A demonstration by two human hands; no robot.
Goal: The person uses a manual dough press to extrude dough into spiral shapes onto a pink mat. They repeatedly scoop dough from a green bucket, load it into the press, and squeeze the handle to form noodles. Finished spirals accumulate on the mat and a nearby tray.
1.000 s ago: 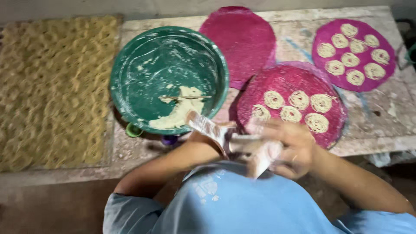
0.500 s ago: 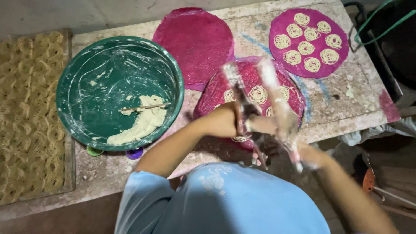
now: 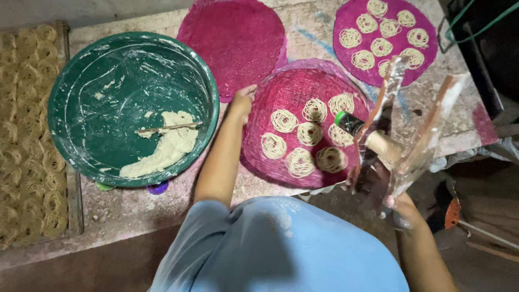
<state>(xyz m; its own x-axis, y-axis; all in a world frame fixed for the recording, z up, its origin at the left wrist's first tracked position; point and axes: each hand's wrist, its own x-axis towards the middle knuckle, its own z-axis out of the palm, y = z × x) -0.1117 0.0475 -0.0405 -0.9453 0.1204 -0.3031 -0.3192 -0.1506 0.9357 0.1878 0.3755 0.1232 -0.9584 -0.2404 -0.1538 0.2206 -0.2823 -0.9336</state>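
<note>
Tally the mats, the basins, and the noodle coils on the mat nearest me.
Round pink woven mats: 3
Round green plastic basin: 1
Pale noodle coils on the nearest mat: 8
Total: 12

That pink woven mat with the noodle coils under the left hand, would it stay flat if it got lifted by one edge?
Probably not fully. The pink woven mat looks thin and hangs past the table edge, so it may flex. The noodle coils lie loose on it and could slide or break apart if it tilts. The left hand touches only its rim.
</note>
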